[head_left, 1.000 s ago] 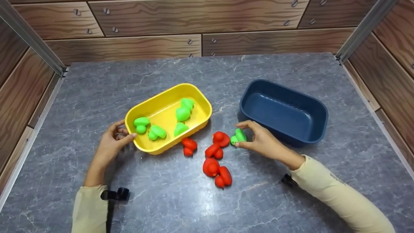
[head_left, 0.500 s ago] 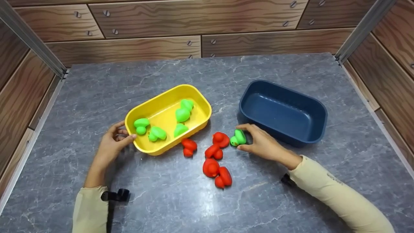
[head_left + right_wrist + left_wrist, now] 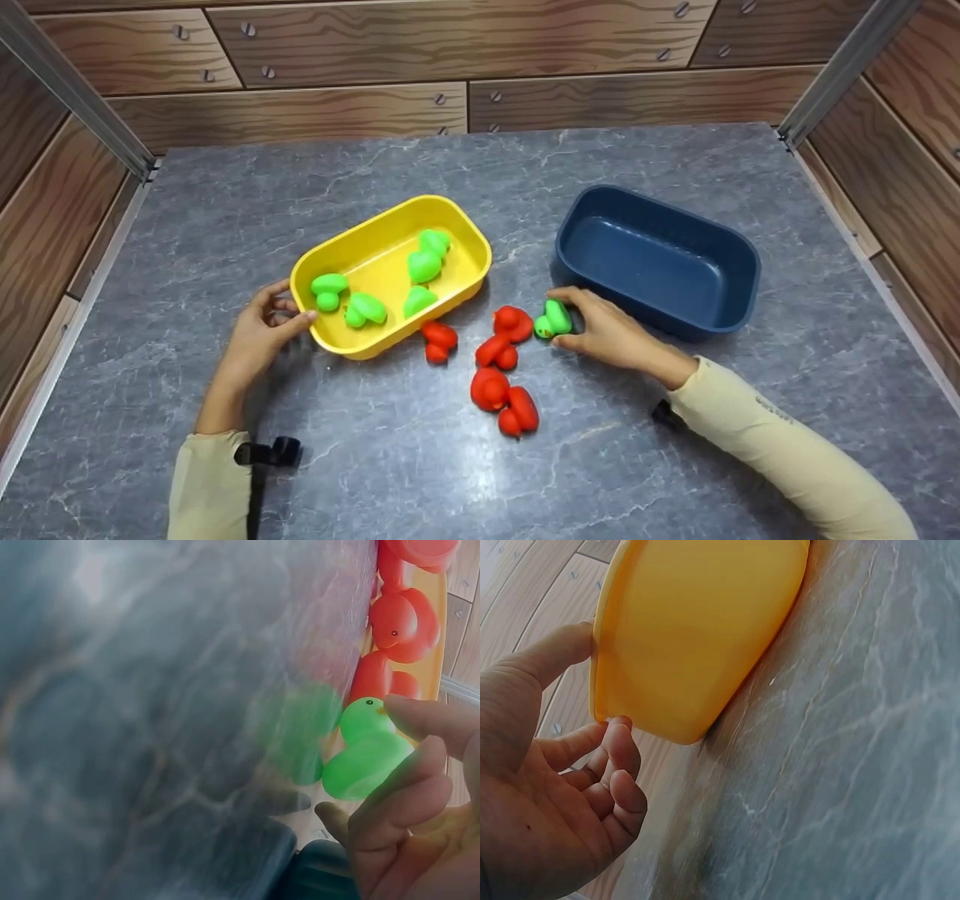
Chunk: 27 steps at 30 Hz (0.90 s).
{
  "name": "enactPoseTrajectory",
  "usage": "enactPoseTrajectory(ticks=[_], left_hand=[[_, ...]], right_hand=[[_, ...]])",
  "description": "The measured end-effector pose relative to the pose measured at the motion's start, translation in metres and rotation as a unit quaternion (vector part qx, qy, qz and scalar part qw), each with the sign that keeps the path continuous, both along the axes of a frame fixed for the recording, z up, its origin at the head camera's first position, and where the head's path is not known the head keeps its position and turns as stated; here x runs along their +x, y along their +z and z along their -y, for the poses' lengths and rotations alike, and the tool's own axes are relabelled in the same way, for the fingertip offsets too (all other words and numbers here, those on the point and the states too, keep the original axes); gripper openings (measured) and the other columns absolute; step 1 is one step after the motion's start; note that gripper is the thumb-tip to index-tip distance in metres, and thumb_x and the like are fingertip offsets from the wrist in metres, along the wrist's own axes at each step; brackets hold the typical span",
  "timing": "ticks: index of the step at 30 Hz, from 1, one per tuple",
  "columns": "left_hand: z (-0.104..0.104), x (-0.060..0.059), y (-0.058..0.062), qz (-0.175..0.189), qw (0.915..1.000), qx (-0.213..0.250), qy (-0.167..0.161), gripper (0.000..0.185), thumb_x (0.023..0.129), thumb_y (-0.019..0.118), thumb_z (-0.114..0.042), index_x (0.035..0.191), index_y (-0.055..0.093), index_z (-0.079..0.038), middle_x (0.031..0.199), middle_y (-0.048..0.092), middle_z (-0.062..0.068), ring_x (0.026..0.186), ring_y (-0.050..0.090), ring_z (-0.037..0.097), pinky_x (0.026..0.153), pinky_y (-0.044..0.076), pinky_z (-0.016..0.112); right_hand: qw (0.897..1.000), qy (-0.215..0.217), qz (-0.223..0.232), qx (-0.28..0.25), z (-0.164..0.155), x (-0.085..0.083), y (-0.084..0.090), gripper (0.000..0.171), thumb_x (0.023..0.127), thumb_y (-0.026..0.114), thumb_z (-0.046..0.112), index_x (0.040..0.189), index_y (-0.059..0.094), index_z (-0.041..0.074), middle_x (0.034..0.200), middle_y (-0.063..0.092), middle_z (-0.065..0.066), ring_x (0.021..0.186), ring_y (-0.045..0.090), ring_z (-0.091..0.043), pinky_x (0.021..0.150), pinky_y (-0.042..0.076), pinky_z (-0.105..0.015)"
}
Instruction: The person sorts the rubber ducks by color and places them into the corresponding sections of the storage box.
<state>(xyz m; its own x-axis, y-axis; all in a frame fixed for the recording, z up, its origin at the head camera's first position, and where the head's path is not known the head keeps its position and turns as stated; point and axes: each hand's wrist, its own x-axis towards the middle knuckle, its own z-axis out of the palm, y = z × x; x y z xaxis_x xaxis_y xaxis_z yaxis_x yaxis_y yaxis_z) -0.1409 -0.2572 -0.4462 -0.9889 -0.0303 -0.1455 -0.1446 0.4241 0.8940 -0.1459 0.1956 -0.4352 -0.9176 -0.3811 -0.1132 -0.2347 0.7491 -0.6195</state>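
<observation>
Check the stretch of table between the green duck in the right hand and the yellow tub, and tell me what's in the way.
The right hand pinches the green duck. Between it and the yellow tub lie red ducks on the table; the nearest one is right beside the green duck.

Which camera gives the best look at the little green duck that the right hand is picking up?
The right wrist view: the green duck fills the frame close up, eye and beak visible, pinched by the right hand. The head view shows it small, beside the red ducks, partly covered by fingers. The left wrist view shows only the yellow tub.
</observation>
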Motion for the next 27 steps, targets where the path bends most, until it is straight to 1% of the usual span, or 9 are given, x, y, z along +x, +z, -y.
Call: enactPoseTrajectory(ticks=[8, 13, 16, 18, 20, 22, 23, 26, 27], left_hand=[[-0.002, -0.001, 0.000, -0.001, 1.0000, -0.001, -0.005, 0.068, 0.089, 0.069, -0.025, 0.145, 0.037, -0.005, 0.102, 0.051, 0.000, 0.076, 0.051, 0.004, 0.063, 0.046, 0.021], [0.000, -0.001, 0.000, 0.000, 1.0000, 0.006, -0.005, 0.069, 0.089, 0.070, -0.024, 0.145, 0.036, -0.004, 0.101, 0.053, -0.001, 0.076, 0.052, 0.004, 0.063, 0.046, 0.021], [0.000, -0.001, 0.001, -0.001, 1.0000, 0.005, -0.001, 0.070, 0.088, 0.070, -0.024, 0.145, 0.036, -0.003, 0.100, 0.052, -0.001, 0.074, 0.052, 0.003, 0.061, 0.047, 0.021], [0.000, -0.001, 0.000, 0.001, 1.0000, 0.003, 0.000, 0.070, 0.088, 0.070, -0.024, 0.145, 0.035, -0.003, 0.100, 0.052, -0.001, 0.074, 0.052, 0.003, 0.061, 0.047, 0.021], [0.000, -0.001, 0.000, 0.004, 1.0000, 0.002, 0.000, 0.070, 0.088, 0.070, -0.024, 0.146, 0.035, -0.003, 0.101, 0.052, -0.001, 0.074, 0.051, 0.003, 0.061, 0.047, 0.021], [-0.001, -0.001, -0.001, 0.004, 1.0000, 0.004, 0.001, 0.070, 0.088, 0.070, -0.024, 0.145, 0.035, -0.004, 0.101, 0.052, 0.000, 0.074, 0.051, 0.004, 0.061, 0.047, 0.021], [-0.001, -0.001, -0.001, 0.003, 1.0000, 0.004, 0.001, 0.070, 0.088, 0.070, -0.024, 0.145, 0.036, -0.004, 0.101, 0.052, 0.000, 0.074, 0.051, 0.004, 0.061, 0.047, 0.021], [-0.001, -0.001, -0.001, 0.000, 1.0000, 0.009, 0.001, 0.069, 0.088, 0.070, -0.024, 0.145, 0.036, -0.004, 0.101, 0.052, 0.000, 0.074, 0.051, 0.004, 0.061, 0.047, 0.021], [-0.001, -0.001, -0.001, -0.001, 0.9999, 0.010, 0.000, 0.069, 0.088, 0.070, -0.024, 0.145, 0.036, -0.004, 0.101, 0.052, 0.000, 0.074, 0.051, 0.004, 0.061, 0.047, 0.021]], right_hand=[[1.000, 0.003, -0.011, -0.025, -0.002, 0.000, -0.004, 0.049, 0.083, 0.074, 0.012, 0.127, 0.054, 0.006, 0.118, 0.062, -0.014, 0.105, 0.058, -0.028, 0.091, 0.047, -0.046], [0.999, 0.001, -0.007, -0.054, -0.002, 0.002, -0.002, 0.049, 0.083, 0.075, 0.013, 0.126, 0.053, 0.006, 0.117, 0.063, -0.014, 0.108, 0.060, -0.029, 0.091, 0.048, -0.047], [0.998, -0.004, 0.001, -0.070, -0.002, 0.004, 0.001, 0.050, 0.083, 0.075, 0.015, 0.127, 0.053, 0.007, 0.118, 0.063, -0.014, 0.105, 0.061, -0.027, 0.083, 0.050, -0.041], [0.997, -0.008, 0.009, -0.080, -0.003, 0.005, 0.003, 0.051, 0.083, 0.075, 0.017, 0.127, 0.052, 0.008, 0.120, 0.063, -0.015, 0.092, 0.062, -0.024, 0.073, 0.050, -0.033], [0.995, -0.014, 0.022, -0.094, -0.003, 0.007, 0.006, 0.050, 0.083, 0.075, 0.017, 0.127, 0.052, 0.008, 0.121, 0.062, -0.015, 0.077, 0.058, -0.019, 0.064, 0.046, -0.026], [0.993, -0.019, 0.037, -0.113, -0.002, 0.008, 0.010, 0.051, 0.084, 0.074, 0.017, 0.128, 0.051, 0.008, 0.122, 0.061, -0.016, 0.069, 0.053, -0.016, 0.059, 0.044, -0.022], [0.991, -0.021, 0.044, -0.124, -0.002, 0.009, 0.012, 0.051, 0.084, 0.074, 0.016, 0.128, 0.051, 0.008, 0.122, 0.060, -0.017, 0.069, 0.052, -0.016, 0.059, 0.044, -0.021], [0.986, -0.022, 0.060, -0.154, -0.002, 0.011, 0.019, 0.052, 0.085, 0.073, 0.015, 0.130, 0.050, 0.005, 0.124, 0.058, -0.018, 0.076, 0.055, -0.016, 0.060, 0.045, -0.020], [0.984, -0.022, 0.066, -0.163, -0.002, 0.011, 0.021, 0.053, 0.085, 0.073, 0.015, 0.131, 0.049, 0.004, 0.125, 0.057, -0.019, 0.075, 0.055, -0.016, 0.059, 0.046, -0.020]])
